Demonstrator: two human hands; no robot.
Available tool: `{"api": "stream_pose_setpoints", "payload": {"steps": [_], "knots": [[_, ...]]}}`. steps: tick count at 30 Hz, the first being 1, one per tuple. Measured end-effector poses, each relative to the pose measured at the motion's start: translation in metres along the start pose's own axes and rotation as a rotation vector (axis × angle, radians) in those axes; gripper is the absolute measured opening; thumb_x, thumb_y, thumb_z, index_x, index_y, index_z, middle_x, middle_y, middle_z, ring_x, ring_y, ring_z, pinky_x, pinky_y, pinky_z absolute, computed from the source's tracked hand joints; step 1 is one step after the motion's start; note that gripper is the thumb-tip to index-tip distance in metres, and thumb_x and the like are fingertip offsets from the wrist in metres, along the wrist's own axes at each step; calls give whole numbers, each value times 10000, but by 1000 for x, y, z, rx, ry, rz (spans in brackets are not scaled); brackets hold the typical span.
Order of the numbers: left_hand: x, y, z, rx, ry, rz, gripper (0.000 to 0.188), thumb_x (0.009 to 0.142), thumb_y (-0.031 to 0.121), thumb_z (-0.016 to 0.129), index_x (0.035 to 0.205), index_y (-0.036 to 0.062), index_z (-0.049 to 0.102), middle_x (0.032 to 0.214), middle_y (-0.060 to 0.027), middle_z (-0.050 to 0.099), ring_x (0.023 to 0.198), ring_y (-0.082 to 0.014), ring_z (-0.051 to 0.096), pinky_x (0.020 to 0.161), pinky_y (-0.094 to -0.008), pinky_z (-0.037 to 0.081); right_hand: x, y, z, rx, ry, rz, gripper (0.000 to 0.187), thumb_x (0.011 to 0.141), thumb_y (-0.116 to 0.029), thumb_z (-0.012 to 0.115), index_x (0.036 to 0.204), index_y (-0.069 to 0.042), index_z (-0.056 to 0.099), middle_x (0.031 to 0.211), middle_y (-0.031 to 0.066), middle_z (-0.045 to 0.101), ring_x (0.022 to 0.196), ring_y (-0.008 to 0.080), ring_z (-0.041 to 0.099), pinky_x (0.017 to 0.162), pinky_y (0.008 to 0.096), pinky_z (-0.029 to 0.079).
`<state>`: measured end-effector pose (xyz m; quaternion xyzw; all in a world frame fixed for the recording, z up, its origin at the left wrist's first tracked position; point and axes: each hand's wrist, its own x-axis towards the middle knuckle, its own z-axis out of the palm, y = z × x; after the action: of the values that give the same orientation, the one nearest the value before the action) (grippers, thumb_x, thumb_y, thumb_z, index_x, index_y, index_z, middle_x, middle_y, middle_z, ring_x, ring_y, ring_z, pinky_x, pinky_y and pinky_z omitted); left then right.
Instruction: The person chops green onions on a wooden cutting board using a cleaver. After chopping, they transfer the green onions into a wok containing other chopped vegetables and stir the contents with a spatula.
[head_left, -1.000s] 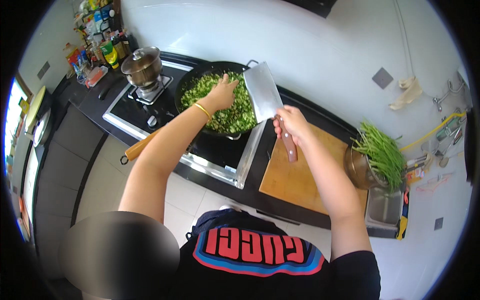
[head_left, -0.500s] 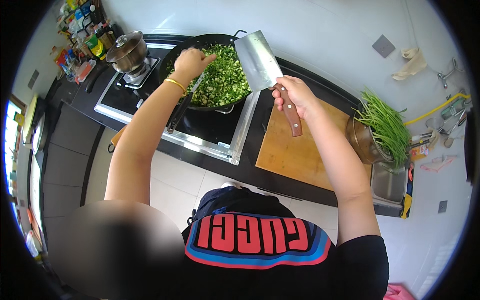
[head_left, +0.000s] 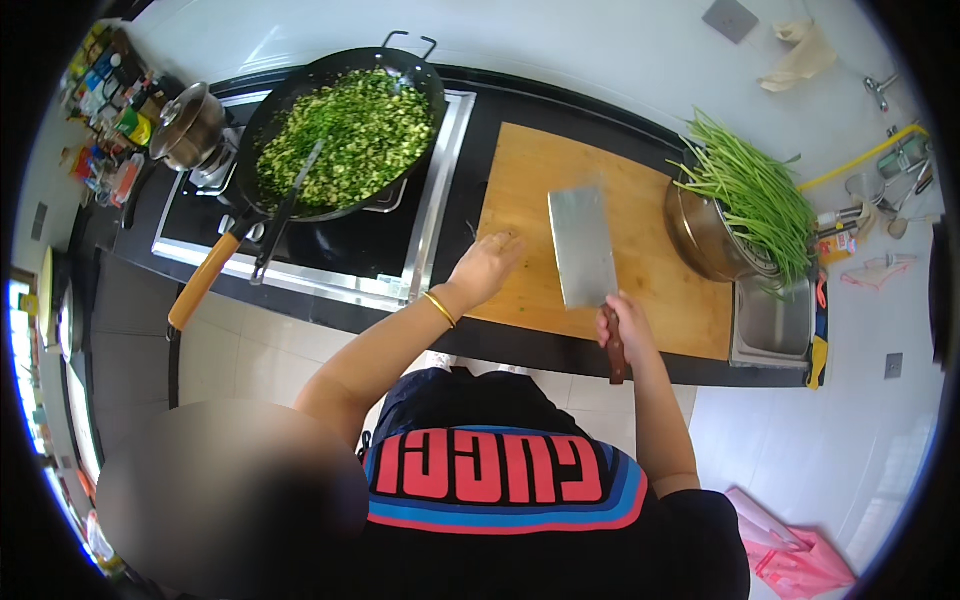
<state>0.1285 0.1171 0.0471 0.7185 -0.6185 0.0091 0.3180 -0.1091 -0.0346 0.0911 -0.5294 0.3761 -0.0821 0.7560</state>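
Observation:
My right hand (head_left: 622, 325) grips the wooden handle of a cleaver (head_left: 582, 245). Its broad steel blade lies flat over the middle of the wooden cutting board (head_left: 540, 165). My left hand (head_left: 487, 268), with a gold bangle on the wrist, rests at the board's left edge with loosely spread fingers and holds nothing. To the left, a black wok (head_left: 420, 75) on the stove is full of chopped greens (head_left: 345, 135), and a spatula (head_left: 290, 205) leans in it. Right of the board, a metal bowl (head_left: 700, 240) holds a bunch of long green stalks (head_left: 752, 190).
The wok's wooden handle (head_left: 203, 282) sticks out past the counter's front edge. A lidded steel pot (head_left: 190, 125) sits on the far-left burner, with bottles (head_left: 110, 130) behind it. A sink (head_left: 770, 320) lies below the bowl. A pink bag (head_left: 790, 550) is on the floor.
Both hands came back from the wok to the cutting board. The cleaver moved from the wok's rim to lie over the board, and my left hand left the greens.

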Motion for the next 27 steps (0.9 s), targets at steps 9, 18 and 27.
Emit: {"api": "stream_pose_setpoints", "payload": {"steps": [9,18,27], "knots": [[-18,14,21,-97,-373,202,500,821,166,582,1273,19,427,1361,-153,378,1276,-296,339,1068,-379,257,-7,49,-30,-129,65,160,204,896,-208,454,779,-42,475,553,41,476,394,119,445,363,262,384],[-55,23,19,34,-223,-186,610,845,228,548,1325,-55,299,1401,-225,272,1329,-335,216,1093,-432,155,-25,57,-30,-172,-9,192,222,890,-193,446,748,-27,486,535,43,480,381,123,451,366,257,371],[-51,65,42,141,-257,-324,784,839,431,496,1329,-117,221,1404,-301,189,1334,-397,151,1085,-474,105,-38,92,13,-58,45,190,210,889,-179,469,777,-7,510,540,56,483,388,136,457,359,277,382]]}}
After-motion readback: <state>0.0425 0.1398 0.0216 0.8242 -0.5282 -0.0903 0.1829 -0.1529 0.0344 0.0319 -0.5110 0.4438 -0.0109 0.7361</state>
